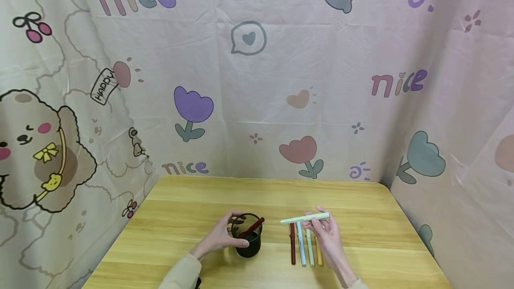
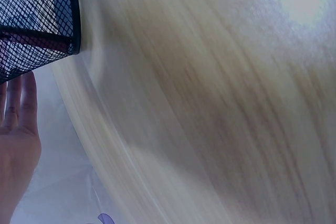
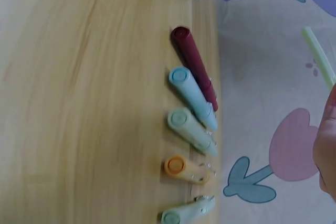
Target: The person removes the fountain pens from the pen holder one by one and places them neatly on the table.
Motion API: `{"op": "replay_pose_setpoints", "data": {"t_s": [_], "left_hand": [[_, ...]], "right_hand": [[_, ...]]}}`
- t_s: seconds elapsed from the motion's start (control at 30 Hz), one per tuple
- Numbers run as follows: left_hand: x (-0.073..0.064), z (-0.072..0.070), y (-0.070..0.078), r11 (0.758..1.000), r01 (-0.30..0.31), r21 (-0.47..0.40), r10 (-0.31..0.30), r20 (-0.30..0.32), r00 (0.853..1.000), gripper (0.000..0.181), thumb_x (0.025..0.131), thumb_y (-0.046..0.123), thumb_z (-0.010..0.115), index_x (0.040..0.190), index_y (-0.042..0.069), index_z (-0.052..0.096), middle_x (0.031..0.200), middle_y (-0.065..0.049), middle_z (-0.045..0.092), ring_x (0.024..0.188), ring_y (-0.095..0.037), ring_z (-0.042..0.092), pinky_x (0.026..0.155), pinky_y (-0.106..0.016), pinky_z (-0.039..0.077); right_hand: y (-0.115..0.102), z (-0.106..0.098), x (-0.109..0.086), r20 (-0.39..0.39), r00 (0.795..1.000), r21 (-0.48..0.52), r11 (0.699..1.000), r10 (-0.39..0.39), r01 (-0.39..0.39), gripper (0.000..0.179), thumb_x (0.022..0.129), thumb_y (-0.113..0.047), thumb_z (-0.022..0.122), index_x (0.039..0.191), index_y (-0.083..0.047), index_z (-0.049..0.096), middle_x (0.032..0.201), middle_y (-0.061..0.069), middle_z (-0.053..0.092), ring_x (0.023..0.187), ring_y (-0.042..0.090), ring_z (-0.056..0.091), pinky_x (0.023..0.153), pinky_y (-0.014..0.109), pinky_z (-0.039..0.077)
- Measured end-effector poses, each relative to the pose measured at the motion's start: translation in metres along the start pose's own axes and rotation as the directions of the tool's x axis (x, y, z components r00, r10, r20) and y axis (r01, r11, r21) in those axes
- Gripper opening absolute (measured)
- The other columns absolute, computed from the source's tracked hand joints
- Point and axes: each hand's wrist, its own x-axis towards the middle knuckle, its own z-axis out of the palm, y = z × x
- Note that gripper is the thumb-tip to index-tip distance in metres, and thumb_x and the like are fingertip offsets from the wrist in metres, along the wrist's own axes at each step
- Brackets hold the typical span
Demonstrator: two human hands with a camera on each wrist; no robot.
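My left hand [image 1: 221, 234] grips a black mesh pen holder [image 1: 250, 247], thumb on the near side and fingers at the far side. A dark red pen [image 1: 257, 225] leans inside it, its end above the rim. In the left wrist view, the fingers [image 2: 29, 98] lie against the mesh [image 2: 31, 3]. My right hand [image 1: 327, 231] pinches a pale green pen [image 1: 305, 218] nearly level above the table, its free end towards the holder. Below it lie a dark red pen [image 3: 194, 66], a light blue pen [image 3: 193, 98], two pale green pens [image 3: 191, 129] and an orange pen [image 3: 184, 170].
The light wooden table [image 1: 180, 200] has its far edge against a printed cloth backdrop [image 1: 257, 79]. The cloth also hangs along the left and right sides. The row of pens lies right of the holder, partly under my right hand.
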Motion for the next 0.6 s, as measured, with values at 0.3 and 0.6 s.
{"op": "replay_pose_setpoints", "data": {"t_s": [0.3, 0.6], "left_hand": [[-0.001, 0.000, 0.001, 1.000, 0.008, 0.001, -0.008, 0.003, 1.000, 0.082, 0.073, 0.035, 0.090, 0.141, 0.020, 0.047, 0.137, -0.011, 0.058, 0.125, -0.033, 0.052, 0.098, -0.057, 0.050], [0.000, 0.001, 0.001, 1.000, 0.025, 0.016, -0.025, -0.008, 1.000, 0.083, 0.072, 0.038, 0.091, 0.141, 0.022, 0.048, 0.137, -0.008, 0.058, 0.125, -0.032, 0.052, 0.099, -0.057, 0.050]], "right_hand": [[-0.007, -0.017, -0.005, -0.037, 0.999, -0.057, 0.998, -0.001, -0.001, 0.043, 0.101, 0.011, 0.042, 0.139, -0.008, 0.035, 0.117, 0.002, 0.071, 0.095, 0.011, 0.072, 0.091, 0.021, 0.059], [-0.012, -0.028, -0.009, -0.207, 0.978, -0.151, 0.989, -0.041, 0.010, 0.034, 0.101, 0.009, 0.047, 0.131, -0.005, 0.048, 0.104, -0.002, 0.073, 0.082, 0.007, 0.070, 0.077, 0.018, 0.060]]}}
